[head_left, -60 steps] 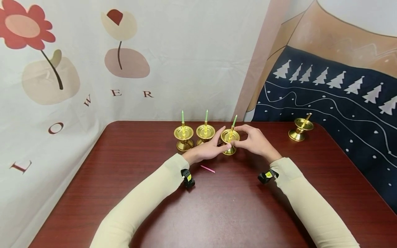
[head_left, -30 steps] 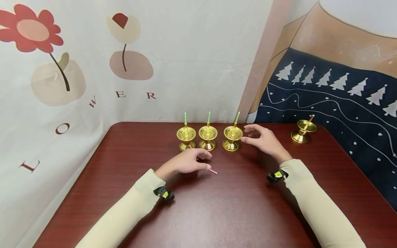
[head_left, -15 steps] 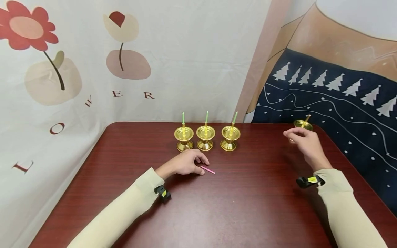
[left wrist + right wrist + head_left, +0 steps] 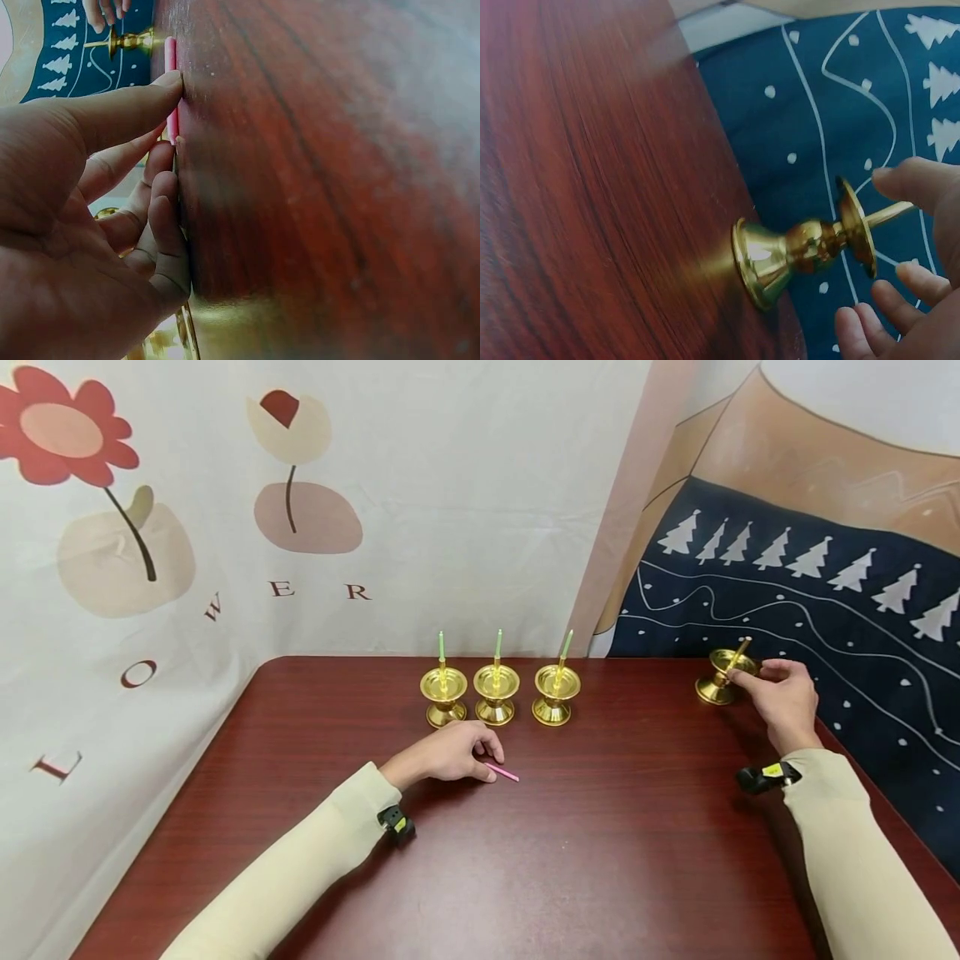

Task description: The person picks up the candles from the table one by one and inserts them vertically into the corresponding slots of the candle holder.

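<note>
A thin pink candle (image 4: pixel 502 772) lies on the table by the left hand (image 4: pixel 453 753). In the left wrist view that hand's thumb overlaps the pink candle (image 4: pixel 171 52), and its other fingers bend loosely near the tabletop. At the back right stands a brass candle holder (image 4: pixel 716 692) with a bare, tilted metal tube and no candle in it. The right hand (image 4: pixel 783 697) is beside this holder, thumb and fingers spread apart around its dish. In the right wrist view the thumb (image 4: pixel 904 180) is close by the tube of the holder (image 4: pixel 810 244).
Three more brass holders stand in a row at the back: a left one (image 4: pixel 446 714), a middle one (image 4: pixel 496 712) and a right one (image 4: pixel 552 712), each with a thin green candle. Behind the reddish-brown table (image 4: pixel 570 860) hang printed cloths (image 4: pixel 450 527).
The left hand has drawn back from the row of holders to the pink candle. The right hand has let go of the third holder and moved right to the one without a candle.
</note>
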### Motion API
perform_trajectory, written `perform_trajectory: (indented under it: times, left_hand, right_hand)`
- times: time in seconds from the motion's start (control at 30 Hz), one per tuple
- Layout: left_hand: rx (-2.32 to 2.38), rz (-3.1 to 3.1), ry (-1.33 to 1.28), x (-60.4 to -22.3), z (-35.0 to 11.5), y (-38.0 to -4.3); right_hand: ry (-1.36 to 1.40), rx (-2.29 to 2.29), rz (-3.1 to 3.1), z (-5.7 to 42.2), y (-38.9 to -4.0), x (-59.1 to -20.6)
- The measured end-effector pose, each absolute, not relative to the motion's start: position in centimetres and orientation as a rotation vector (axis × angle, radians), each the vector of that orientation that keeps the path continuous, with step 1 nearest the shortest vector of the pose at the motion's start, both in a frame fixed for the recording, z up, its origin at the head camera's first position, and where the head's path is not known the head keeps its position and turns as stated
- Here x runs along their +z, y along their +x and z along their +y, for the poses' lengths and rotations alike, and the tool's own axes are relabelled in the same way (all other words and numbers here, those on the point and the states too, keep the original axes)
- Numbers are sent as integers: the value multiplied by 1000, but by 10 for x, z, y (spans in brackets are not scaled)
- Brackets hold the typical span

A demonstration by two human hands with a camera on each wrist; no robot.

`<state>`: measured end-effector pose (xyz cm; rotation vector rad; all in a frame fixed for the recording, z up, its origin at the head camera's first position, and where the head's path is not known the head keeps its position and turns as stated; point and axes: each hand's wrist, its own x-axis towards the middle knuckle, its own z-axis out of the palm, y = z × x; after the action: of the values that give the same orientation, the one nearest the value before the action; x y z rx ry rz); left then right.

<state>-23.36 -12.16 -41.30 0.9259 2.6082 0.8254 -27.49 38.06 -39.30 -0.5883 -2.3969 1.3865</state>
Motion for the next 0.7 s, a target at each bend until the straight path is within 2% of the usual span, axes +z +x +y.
perform_trajectory:
  times: [0.2,0.43,0.7]
  left_hand:
    - [799,2607,919,-412,-120,-233]
    - [779,2602,924,-411,-117,-233]
    - [749,2611,921,-408,-118,-233]
  right_hand:
    - [-487,1501,-2519,385,-286,-399]
    - [-317,2170,-2088,385,-292,-409]
    - [-234,2275,-2055,378,-292,-408]
